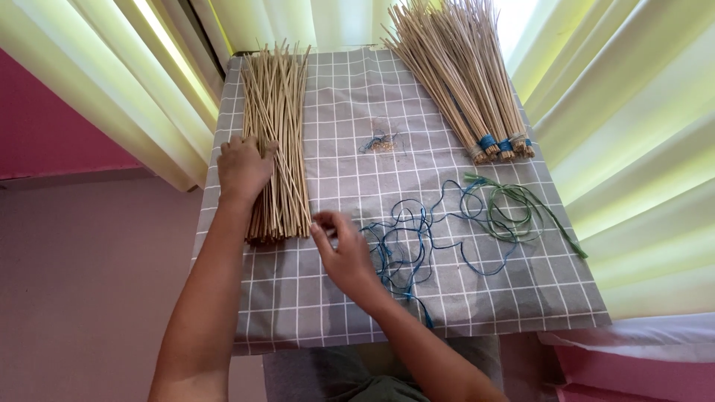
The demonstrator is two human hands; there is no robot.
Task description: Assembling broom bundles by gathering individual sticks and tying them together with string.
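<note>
Loose stick pile (275, 141) lies at the cloth's 9 o'clock edge. My left hand (243, 168) rests flat on it, fingers spread over the stalks. Right hand (344, 253) sits at the pile's lower end, 4 o'clock of it; motion-blurred, so I cannot tell its grip. Blue string tangle (413, 242) just beside it at 3 o'clock. Looks like the portioning step; next needs separating a bunch. Tied bundles (477, 82) at 1 o'clock.

We see a grey checked cloth (350, 298) in the middle of the frame. On its left side lies a loose pile of thin tan sticks (277, 141). Tied bundles of tan sticks (465, 82) lie at the upper right. Tangled blue and green strings (462, 223) lie at the lower right, below the bundles.
</note>
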